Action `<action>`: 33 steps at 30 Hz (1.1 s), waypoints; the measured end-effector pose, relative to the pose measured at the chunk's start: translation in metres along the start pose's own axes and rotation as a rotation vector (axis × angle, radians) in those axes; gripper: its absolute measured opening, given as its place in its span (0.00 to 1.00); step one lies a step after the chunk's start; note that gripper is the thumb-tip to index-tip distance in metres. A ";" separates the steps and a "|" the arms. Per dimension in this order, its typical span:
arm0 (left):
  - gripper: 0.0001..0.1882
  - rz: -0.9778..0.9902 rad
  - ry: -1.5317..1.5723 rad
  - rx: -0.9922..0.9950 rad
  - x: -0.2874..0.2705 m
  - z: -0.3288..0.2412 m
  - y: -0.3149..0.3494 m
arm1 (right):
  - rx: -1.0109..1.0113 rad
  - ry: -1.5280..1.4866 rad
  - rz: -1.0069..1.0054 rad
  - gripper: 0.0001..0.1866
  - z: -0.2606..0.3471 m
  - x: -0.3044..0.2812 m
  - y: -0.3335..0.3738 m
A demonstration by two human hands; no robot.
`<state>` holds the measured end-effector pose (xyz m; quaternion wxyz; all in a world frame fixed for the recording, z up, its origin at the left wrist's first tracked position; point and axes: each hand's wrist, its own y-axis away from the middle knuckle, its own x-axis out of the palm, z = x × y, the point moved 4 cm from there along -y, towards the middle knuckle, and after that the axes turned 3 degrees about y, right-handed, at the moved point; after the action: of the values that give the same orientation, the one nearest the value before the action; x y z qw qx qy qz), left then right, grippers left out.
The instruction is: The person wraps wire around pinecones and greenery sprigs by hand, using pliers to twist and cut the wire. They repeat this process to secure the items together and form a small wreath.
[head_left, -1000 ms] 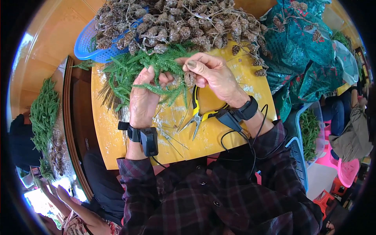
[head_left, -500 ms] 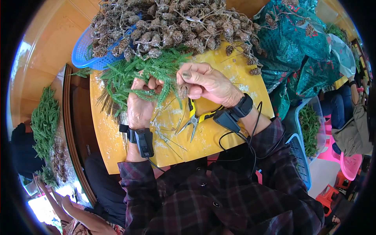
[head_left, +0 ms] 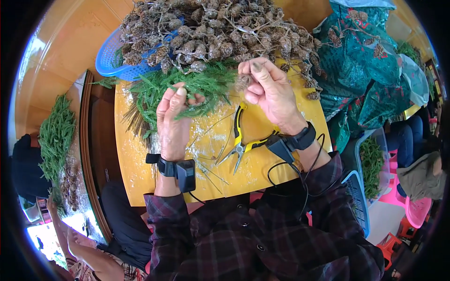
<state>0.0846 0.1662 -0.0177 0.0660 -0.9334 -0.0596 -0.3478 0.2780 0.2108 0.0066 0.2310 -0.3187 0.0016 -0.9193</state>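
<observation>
My left hand (head_left: 174,108) is closed in a pinch on a green sprig (head_left: 206,105), at the near side of a heap of similar sprigs (head_left: 152,89). To the right, level with the heap, my right hand (head_left: 271,91) pinches a small brown pine cone (head_left: 243,83), blurred by motion. A thin stem or wire shows at its fingertips. Between and below my hands, yellow-and-black pliers (head_left: 239,149) lie on the yellow table (head_left: 136,164), jaws toward me and handles spread. Neither hand touches them.
Pine cones (head_left: 220,33) pile high at the table's far side, partly over a blue basket (head_left: 110,56). Cut stems (head_left: 213,175) lie near the pliers. A green plastic bag (head_left: 361,79) and a tub of greenery (head_left: 370,164) stand right. Another person's arm (head_left: 84,253) is lower left.
My right hand has moved up and away with the cone, widening the gap between my hands. My left thumb now shows on top of the sprig. The whole view has shifted slightly.
</observation>
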 end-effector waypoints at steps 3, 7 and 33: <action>0.13 -0.019 -0.247 -0.007 0.006 -0.003 0.010 | -0.016 0.052 -0.002 0.09 -0.003 0.002 0.002; 0.13 -0.054 -0.366 -0.006 0.014 -0.006 0.016 | -0.100 0.367 0.004 0.07 -0.014 0.012 0.005; 0.08 0.084 -0.654 0.305 0.020 0.002 0.016 | -0.524 1.037 0.058 0.02 0.002 0.037 0.018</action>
<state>0.1032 0.1525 -0.0071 0.1959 -0.9763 -0.0903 -0.0149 0.2612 0.1794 0.0266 0.1387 0.1268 0.3508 -0.9174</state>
